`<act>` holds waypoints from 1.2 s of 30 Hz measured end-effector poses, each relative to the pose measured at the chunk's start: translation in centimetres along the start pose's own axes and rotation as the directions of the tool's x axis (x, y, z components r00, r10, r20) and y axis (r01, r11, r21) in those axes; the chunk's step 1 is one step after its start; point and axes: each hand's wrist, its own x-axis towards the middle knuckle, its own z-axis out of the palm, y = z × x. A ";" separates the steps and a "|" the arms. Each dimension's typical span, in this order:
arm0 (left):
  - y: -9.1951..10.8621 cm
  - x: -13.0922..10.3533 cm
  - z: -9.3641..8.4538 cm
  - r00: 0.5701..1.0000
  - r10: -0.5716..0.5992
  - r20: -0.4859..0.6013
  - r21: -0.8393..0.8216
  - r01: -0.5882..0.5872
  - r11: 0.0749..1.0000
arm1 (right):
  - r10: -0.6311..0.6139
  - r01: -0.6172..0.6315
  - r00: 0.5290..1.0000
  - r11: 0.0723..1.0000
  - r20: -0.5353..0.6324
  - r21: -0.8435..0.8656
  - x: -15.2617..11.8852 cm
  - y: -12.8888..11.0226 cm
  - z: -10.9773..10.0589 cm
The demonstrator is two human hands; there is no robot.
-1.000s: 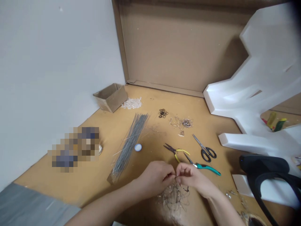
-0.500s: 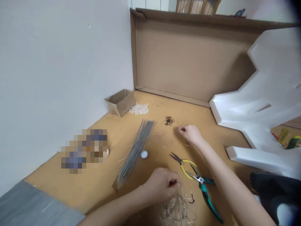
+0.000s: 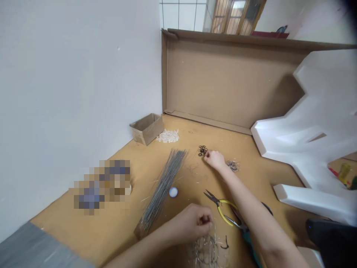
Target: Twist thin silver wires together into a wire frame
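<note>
My right hand [image 3: 214,159] reaches to the pile of small black rings [image 3: 202,150], its fingertips closed together at the pile's edge; whether a ring is between them is too small to tell. Just right of that wrist lies a small heap of metal pieces [image 3: 233,166]. Nearer the front, my left hand [image 3: 203,219] is closed, thumb and finger pressed together, over a tangle of bent wire [image 3: 208,251]. What it pinches cannot be made out. A bundle of straight grey wires [image 3: 164,190] lies to its left, beside a small round white-and-blue piece [image 3: 173,192].
Yellow-handled pliers [image 3: 227,216] and green-handled pliers [image 3: 251,247] lie partly under my right forearm. Behind stand a small cardboard box [image 3: 147,129], a pile of clear bits [image 3: 168,136] and a large cardboard panel [image 3: 223,83]. White foam [image 3: 320,141] stands at right.
My right hand has moved left to the black rings, uncovering the small metal heap. My left hand stays closed above the wire tangle. The view has tilted up slightly.
</note>
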 end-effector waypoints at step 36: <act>-1.3 1.1 2.0 0.990 -0.091 -0.109 -0.797 -0.032 0.603 | -0.163 -0.046 0.973 0.560 0.165 0.827 -19.7 2.1 0.7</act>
